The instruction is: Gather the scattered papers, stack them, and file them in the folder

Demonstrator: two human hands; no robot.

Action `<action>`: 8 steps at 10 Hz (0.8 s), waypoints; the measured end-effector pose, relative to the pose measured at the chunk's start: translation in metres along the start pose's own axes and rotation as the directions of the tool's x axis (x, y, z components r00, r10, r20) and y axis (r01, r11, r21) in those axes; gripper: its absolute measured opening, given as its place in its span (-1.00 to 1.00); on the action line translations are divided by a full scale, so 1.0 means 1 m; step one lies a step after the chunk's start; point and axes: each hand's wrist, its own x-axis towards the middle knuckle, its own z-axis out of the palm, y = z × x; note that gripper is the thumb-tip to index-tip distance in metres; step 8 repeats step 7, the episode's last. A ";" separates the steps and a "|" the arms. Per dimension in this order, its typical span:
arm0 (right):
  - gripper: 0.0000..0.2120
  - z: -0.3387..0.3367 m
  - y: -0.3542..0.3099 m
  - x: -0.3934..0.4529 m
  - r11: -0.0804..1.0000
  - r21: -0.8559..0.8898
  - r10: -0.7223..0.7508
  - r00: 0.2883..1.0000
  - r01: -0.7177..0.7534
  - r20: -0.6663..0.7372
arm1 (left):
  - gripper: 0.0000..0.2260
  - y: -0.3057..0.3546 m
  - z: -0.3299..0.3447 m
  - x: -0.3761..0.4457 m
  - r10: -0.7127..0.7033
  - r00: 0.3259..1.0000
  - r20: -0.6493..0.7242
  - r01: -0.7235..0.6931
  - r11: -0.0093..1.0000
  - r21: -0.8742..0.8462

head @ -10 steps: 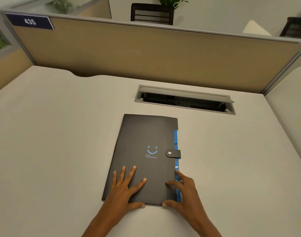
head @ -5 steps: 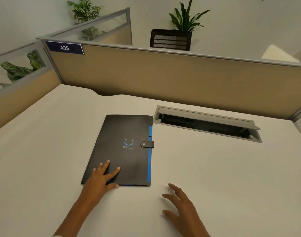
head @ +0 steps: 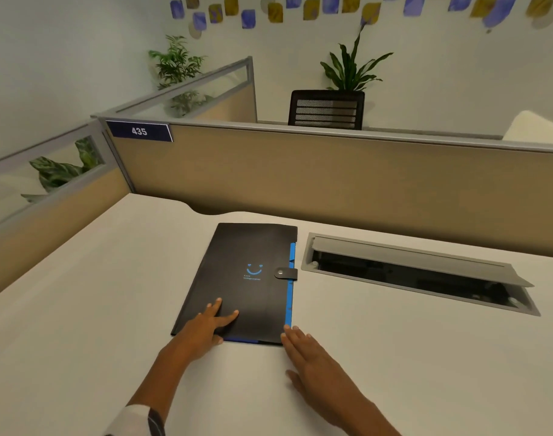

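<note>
Folder (head: 247,278) first, since everything else sits around it: black, closed, lying flat on the pale counter (head: 80,309), strap (head: 286,274) snapped over its right edge, a blue smiley printed on the cover. Blue tab edges run down its right side and peek out along the near edge. Whatever is filed inside is hidden by the cover, so I can't tell what's in there.

Just right of the folder there's a grey cable hatch (head: 410,272) sunk into the counter with its lid propped up; the inside is too dark to make out. Behind the folder a tan partition (head: 331,184) walls off the counter, with a "435" sign (head: 139,131) up at its left corner. Past that, a black mesh chair back (head: 327,110), a couple of potted plants (head: 352,69), and blue and yellow shapes on the wall.

Left hand (head: 206,325) lies flat with fingers spread on the folder's near left corner, gripping nothing. Right hand (head: 313,357) rests flat and open on the counter just beside the folder's near right corner, fingertips about touching the blue edge. Both forearms are cut off by the bottom of the frame, with a bit of sleeve (head: 133,420) showing on the left one.
</note>
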 end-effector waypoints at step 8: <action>-0.06 -0.014 -0.004 0.043 0.969 0.132 0.179 0.961 -0.210 0.212 | -0.38 0.011 -0.022 0.029 -0.011 0.998 0.059 0.011 1.000 0.010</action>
